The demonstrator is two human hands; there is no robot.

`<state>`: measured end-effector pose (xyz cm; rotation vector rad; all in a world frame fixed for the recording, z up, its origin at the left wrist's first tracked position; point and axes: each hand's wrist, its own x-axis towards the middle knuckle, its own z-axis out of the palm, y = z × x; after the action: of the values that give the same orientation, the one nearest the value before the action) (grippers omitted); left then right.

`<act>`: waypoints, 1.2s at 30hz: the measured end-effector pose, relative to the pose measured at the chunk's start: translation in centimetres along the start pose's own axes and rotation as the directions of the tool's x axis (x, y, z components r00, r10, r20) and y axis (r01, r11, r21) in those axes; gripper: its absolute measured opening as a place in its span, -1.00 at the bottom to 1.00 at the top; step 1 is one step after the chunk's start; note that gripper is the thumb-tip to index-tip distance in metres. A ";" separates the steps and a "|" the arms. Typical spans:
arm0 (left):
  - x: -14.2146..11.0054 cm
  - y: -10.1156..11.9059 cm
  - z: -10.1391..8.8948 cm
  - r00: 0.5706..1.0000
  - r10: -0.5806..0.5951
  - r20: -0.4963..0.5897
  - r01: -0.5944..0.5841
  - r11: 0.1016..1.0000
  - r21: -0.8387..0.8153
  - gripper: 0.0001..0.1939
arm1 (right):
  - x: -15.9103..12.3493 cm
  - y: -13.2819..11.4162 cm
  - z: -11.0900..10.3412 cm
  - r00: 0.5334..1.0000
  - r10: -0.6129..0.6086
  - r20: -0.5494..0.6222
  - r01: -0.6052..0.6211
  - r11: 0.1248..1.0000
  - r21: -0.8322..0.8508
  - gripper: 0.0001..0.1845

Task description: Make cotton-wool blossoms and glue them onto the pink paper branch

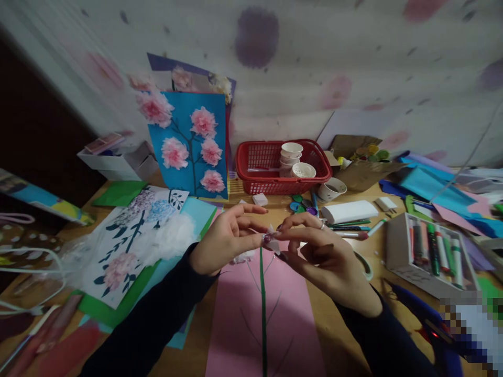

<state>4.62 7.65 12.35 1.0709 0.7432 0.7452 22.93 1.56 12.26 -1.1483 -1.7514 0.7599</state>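
Both hands meet in the middle of the head view, above a pink sheet point(239, 324). Between the thumb and fingers of my left hand point(223, 235) is a small white piece of paper point(274, 244), thin and creased. My right hand point(326, 256), with a ring on one finger, pinches the same piece from the other side. Down the pink sheet runs a dark green strip point(263, 314), with thin pencil lines branching off it. A bit of white tissue point(243, 256) shows at the sheet's upper part, partly hidden behind my hands.
Cotton wool point(173, 238) lies on a flower print point(118, 272) at left. A blue card with pink tissue flowers point(161, 136) leans at the back beside a red basket point(267, 187) holding paper cups. A marker box point(412, 267) and a glue gun point(420, 309) are at right.
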 end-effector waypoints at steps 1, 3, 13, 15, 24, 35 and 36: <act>0.0 0.0 0.0 1.000 -0.009 0.014 0.009 1.000 0.006 -0.53 | 0.1 0.0 0.1 1.000 -0.025 0.010 0.025 1.000 -0.008 -0.82; 0.0 0.1 0.0 0.999 -0.016 0.039 0.015 1.000 0.027 -0.52 | 0.1 0.1 0.2 0.998 -0.063 0.003 0.063 0.998 -0.005 -0.87; -0.2 0.2 0.0 0.994 0.044 0.101 -0.048 0.998 0.034 -0.56 | 0.1 -0.6 0.3 0.938 0.340 0.064 -0.343 0.894 0.287 -0.77; -0.3 0.0 0.0 0.993 0.067 0.098 -0.070 0.997 0.024 -0.56 | 0.2 -0.6 0.7 0.921 0.376 0.101 -0.387 0.862 0.328 -0.75; -0.5 0.1 0.1 0.982 0.152 0.113 -0.161 0.984 0.077 -0.53 | 0.1 0.3 1.5 0.889 0.443 0.119 -0.440 0.751 0.492 -0.77; -1.1 0.1 0.7 0.914 0.394 0.099 -0.403 0.852 0.333 -0.47 | -0.2 0.1 1.6 0.860 0.510 -0.008 -0.412 0.705 0.577 -0.76; -1.2 0.2 0.7 0.908 0.405 0.107 -0.416 0.838 0.353 -0.45 | -0.2 0.0 1.5 0.865 0.501 -0.010 -0.404 0.708 0.579 -0.76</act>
<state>4.53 6.33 12.92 1.6161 0.6480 0.9764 21.58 1.32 11.57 -1.1860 -0.9800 1.3346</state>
